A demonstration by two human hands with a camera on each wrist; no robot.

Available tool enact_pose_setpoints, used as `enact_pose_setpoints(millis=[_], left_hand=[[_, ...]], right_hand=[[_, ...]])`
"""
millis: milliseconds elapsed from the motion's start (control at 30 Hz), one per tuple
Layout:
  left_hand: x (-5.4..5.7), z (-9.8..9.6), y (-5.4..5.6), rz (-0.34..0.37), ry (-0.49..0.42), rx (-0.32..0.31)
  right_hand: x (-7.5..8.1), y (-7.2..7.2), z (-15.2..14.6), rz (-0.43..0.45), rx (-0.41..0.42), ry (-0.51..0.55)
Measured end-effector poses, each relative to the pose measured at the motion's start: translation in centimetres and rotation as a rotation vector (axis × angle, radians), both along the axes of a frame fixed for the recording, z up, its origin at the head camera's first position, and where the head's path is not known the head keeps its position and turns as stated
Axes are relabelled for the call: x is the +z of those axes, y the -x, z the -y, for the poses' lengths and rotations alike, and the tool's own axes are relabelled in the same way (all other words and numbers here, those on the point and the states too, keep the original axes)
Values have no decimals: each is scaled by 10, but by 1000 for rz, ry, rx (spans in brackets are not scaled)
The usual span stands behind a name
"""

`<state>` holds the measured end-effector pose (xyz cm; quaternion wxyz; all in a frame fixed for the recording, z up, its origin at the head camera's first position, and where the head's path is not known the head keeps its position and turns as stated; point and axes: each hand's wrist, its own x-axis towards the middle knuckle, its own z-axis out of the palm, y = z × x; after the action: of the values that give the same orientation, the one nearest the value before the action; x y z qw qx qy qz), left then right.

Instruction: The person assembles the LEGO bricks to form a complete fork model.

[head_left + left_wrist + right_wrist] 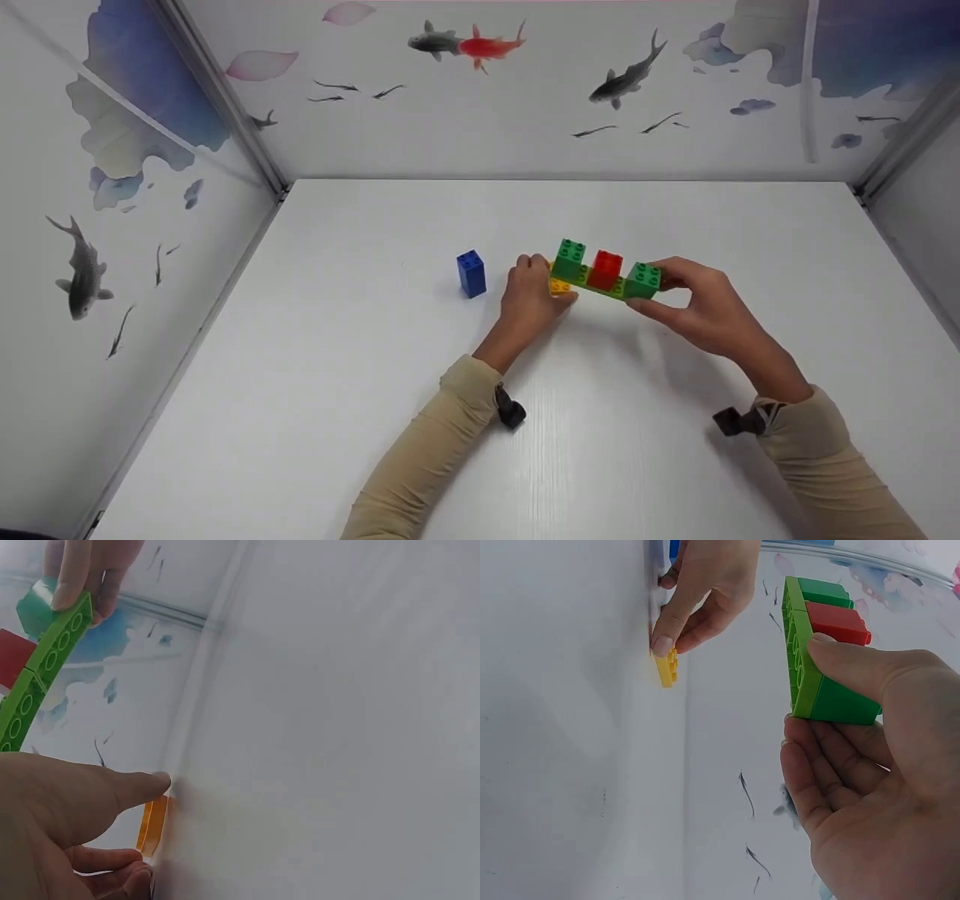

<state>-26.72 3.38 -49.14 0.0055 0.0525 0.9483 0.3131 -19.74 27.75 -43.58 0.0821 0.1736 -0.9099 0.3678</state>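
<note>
My right hand [709,311] holds a toy-brick assembly off the table by its right end. Its base is a lime-green plate strip [46,664], with a green brick [570,259], a red brick [605,270] and another green brick [643,280] standing on it in a row. The thumb and fingers grip the end green brick and plate in the right wrist view. Low at the table, my left hand [526,296] pinches a flat yellow brick [665,670], partly covered by the fingers. The assembly's left end hangs above this brick, with a gap seen between them in the left wrist view.
Left of my left hand, a tall blue brick [472,274] stands upright on the white table [300,360]. Walls painted with fish and leaves enclose the back and sides. A small black camera [511,409] sits at each wrist.
</note>
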Motion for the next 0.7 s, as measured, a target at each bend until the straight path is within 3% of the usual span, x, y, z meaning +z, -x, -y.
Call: enact_pose_setpoints(millis=[300,533,700], left_hand=[[-2,9,-3,18,-86,-5],[-2,10,-3,-11,-68,0],[2,17,-4,14,-158,-22]], right_hand=[[-3,1,2,-2,-3,10],[-7,1,2,3,-4,13],[-8,2,1,-3,-6,21]])
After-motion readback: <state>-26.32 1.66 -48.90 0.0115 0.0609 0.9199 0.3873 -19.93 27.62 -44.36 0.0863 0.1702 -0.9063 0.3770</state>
